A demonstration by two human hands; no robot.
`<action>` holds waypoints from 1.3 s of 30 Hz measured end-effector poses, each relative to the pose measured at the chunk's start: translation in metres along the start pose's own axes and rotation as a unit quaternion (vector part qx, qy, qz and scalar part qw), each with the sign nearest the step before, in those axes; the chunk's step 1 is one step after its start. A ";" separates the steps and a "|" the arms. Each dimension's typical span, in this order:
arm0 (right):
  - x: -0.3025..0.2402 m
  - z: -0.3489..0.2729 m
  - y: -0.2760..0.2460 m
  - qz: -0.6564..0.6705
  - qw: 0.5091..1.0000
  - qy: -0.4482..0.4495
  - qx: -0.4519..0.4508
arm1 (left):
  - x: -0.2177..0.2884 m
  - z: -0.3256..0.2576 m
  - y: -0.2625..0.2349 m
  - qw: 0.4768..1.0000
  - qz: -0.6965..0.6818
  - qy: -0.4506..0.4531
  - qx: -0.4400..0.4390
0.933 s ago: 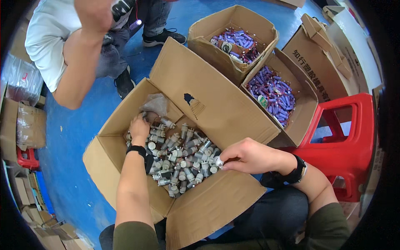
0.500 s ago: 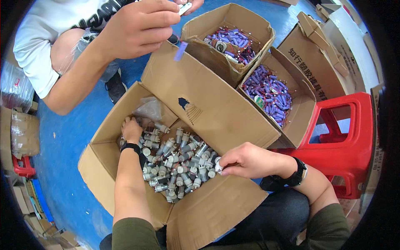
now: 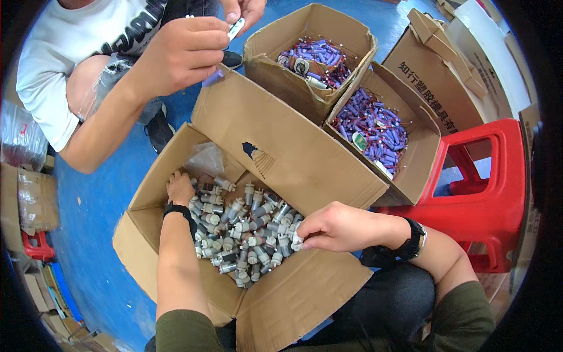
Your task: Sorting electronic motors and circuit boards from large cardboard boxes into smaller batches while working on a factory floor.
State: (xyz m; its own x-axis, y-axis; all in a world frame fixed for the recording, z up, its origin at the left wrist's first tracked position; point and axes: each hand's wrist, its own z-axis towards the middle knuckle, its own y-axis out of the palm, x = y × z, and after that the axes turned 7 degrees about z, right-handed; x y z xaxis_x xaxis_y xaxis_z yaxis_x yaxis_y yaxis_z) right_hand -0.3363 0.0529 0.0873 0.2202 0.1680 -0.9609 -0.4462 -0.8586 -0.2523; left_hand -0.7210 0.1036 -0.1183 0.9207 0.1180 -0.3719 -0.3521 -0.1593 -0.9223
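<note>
The box (image 3: 146, 182) stands open in front of the person, its near flap folded out toward the knees and its tall far flap rising behind, with a ragged dark hole in it. Inside the box lies a heap of small grey-and-white motors (image 3: 252, 229), tumbled at all angles. The left hand (image 3: 180, 189) reaches into the left part of the box, its fingers bent down at the edge of the heap; their tips are hidden, so I cannot tell whether they grip anything. The right hand (image 3: 343, 227) is at the right side of the box, thumb and forefinger pinched on a white piece (image 3: 297, 239) just beside the heap; the fingers cover much of its shape. A clear bag (image 3: 206, 158) sits in the far left corner of the box. Beyond the box, to its left, a co-worker (image 3: 44, 70) holds a white strip (image 3: 236, 28) between both hands, with a purple cell (image 3: 213, 77) just below them. Behind the box's far flap, two cartons (image 3: 425, 157) hold purple cells and thin wires. To the right of the box is a red stool (image 3: 498, 188).
</note>
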 end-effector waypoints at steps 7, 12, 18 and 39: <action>-0.001 -0.004 0.002 0.013 1.000 -0.008 0.002 | -0.010 -0.016 0.001 0.997 -0.048 0.001 -0.064; -0.003 -0.006 0.000 -0.001 1.000 0.013 -0.001 | -0.026 -0.027 -0.040 0.704 -0.652 -0.178 -0.216; -0.007 0.001 0.001 -0.005 0.996 -0.059 0.073 | 0.023 -0.056 -0.117 0.393 -0.867 0.158 -0.261; -0.044 0.056 -0.050 0.396 0.864 -0.047 0.306 | 0.060 -0.103 -0.107 0.588 -0.657 0.135 -0.452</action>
State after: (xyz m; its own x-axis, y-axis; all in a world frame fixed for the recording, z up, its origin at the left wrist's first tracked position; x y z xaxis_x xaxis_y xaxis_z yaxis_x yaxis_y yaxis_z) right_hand -0.3725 0.1151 0.1360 -0.4235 -0.2922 -0.8575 -0.8062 -0.3102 0.5038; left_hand -0.6108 0.0272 -0.0311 0.3341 0.5815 0.7418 0.8143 -0.5744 0.0835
